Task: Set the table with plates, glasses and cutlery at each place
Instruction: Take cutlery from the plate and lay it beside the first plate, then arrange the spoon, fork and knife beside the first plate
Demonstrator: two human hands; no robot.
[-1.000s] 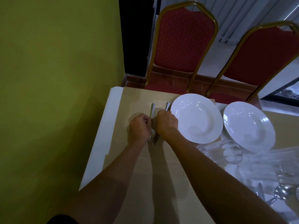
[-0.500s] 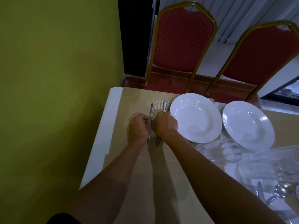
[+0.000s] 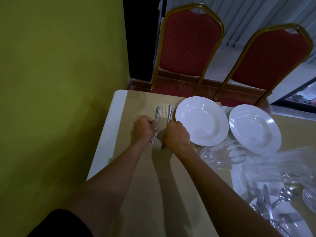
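Fork (image 3: 157, 113) and knife (image 3: 170, 113) beside the white plate (image 3: 201, 120), mid-frame.
Since a second ago my right hand (image 3: 177, 134) has swung the knife off its slant, so it now runs parallel to the fork that my left hand (image 3: 143, 130) grips. Both hands are curled tight on their steel. The shiny pieces lie on the tabletop (image 3: 171, 194), just left of the plate.
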